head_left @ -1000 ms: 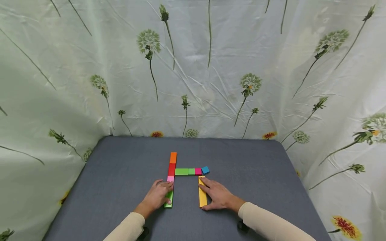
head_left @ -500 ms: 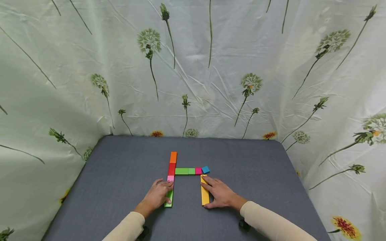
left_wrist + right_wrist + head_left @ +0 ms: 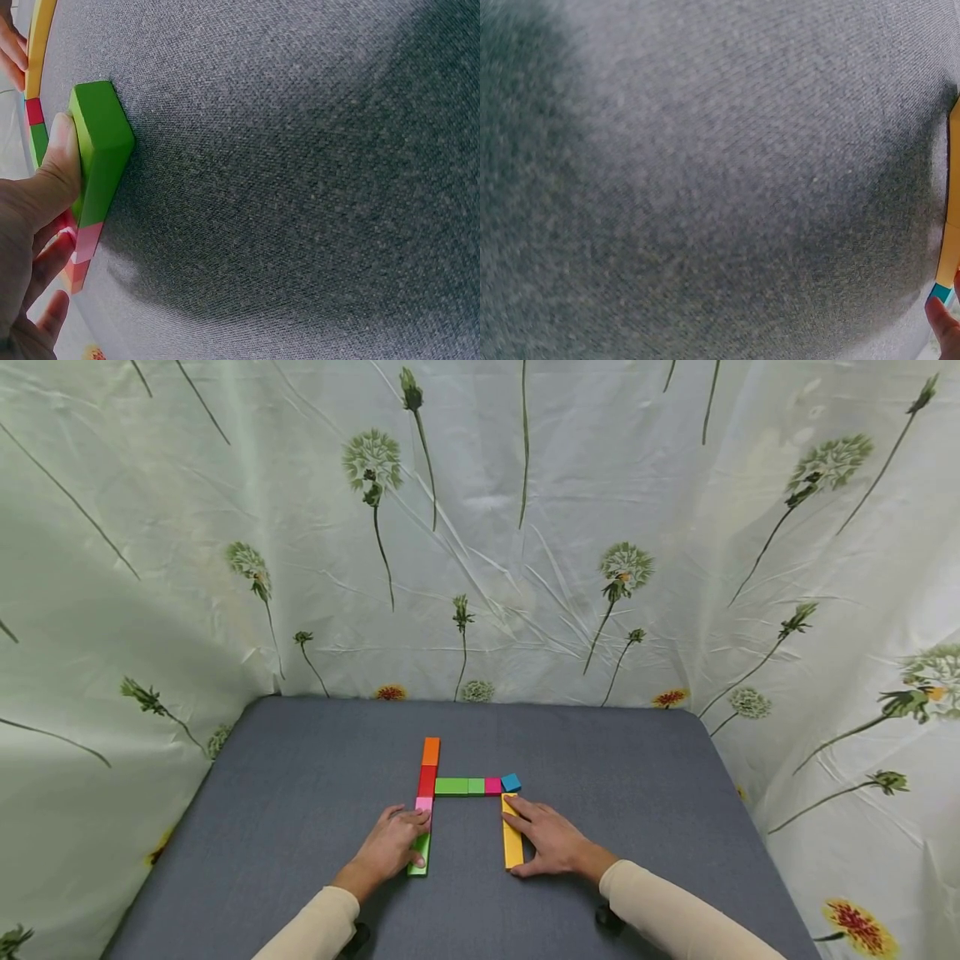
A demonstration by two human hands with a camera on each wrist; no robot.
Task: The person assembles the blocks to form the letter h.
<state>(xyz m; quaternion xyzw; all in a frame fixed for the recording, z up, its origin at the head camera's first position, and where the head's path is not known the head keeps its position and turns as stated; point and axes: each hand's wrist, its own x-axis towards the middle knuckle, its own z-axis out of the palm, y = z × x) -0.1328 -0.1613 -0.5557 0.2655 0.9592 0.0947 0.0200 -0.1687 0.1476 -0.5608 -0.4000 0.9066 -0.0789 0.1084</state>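
Observation:
In the head view, my left hand [image 3: 390,842] rests over the near end of a column of blocks, its thumb on a green block [image 3: 105,120] and a fingertip on the pink block [image 3: 423,804]. Beyond them are a red block [image 3: 427,781] and an orange block [image 3: 431,751]. My right hand [image 3: 552,838] holds two yellow blocks [image 3: 512,846] set end to end, with fingers over the far part and thumb at the near end. The yellow blocks lie just short of a slightly turned blue block [image 3: 511,782].
A crosswise row of two green blocks [image 3: 452,787] and a magenta block [image 3: 492,787] runs from the red block towards the blue one. Everything lies on a grey cloth-covered table [image 3: 322,760]. Behind it hangs a flowered curtain [image 3: 525,568].
My right hand has slid the yellow blocks a little to the right and away from me, closer to the blue block. My left hand has stayed in place.

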